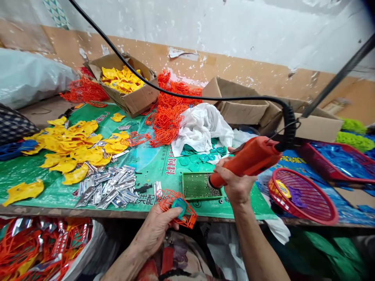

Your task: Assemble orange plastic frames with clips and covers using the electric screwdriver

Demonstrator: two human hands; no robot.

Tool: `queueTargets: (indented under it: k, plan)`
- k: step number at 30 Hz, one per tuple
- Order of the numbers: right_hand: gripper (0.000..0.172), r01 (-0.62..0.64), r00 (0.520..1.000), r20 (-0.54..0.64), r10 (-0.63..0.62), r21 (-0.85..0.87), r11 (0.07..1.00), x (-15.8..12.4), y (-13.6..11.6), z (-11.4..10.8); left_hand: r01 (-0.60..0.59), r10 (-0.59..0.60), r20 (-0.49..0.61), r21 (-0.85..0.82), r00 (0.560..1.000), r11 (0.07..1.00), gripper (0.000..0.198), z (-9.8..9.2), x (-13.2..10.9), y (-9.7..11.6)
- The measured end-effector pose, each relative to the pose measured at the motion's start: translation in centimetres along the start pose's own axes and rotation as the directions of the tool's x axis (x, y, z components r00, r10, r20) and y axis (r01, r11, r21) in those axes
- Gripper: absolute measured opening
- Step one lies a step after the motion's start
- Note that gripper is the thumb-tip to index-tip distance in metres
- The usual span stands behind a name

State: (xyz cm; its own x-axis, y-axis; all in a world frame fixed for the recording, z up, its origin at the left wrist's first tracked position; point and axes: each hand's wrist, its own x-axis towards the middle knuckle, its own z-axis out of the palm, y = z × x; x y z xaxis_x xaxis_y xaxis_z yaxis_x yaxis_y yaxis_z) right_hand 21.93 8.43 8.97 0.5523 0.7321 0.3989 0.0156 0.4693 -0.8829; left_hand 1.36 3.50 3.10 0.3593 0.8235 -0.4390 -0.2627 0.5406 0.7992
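Observation:
My left hand (159, 222) is closed on an orange plastic lattice frame (190, 219), with a small teal plastic piece (179, 207) pressed under the thumb. My right hand (238, 183) wraps around an orange electric screwdriver (249, 158), which hangs by a black cable and a spring. The nose of the screwdriver points down at the right end of a green perforated screw tray (196, 186); small screws lie around it there. Its very tip is hard to make out. Just left of my left hand lies a heap of silver metal blades (109, 186).
Yellow plastic parts (79, 146) are piled on the left. Behind stand a cardboard box (137, 99) of yellow parts, tangled orange frames (168, 117) and a white cloth (205, 125). A red basket (316, 203) sits at right; a filled sack (90, 249) is below left.

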Motion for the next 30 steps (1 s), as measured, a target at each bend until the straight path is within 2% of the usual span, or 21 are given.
queueTargets:
  k: [4, 20, 30]
  plan:
    - [0.05, -0.011, 1.0, -0.006, 0.01, -0.026, 1.0, 0.03, 0.18, -0.05, 0.005, -0.005, -0.002, -0.024, 1.0, 1.0, 0.029, 0.04, 0.06, 0.16]
    - [0.043, -0.019, 0.998, -0.056, 0.018, -0.02, 1.0, -0.25, -0.15, 0.44, -0.001, 0.003, 0.019, -0.086, 1.0, 0.996, 0.032, -0.05, -0.23, 0.21]
    - [0.043, -0.028, 0.996, -0.086, 0.023, -0.061, 0.998, -0.49, -0.24, 0.68, 0.015, -0.018, -0.026, -0.099, 1.0, 0.995, 0.035, 0.04, -0.26, 0.2]
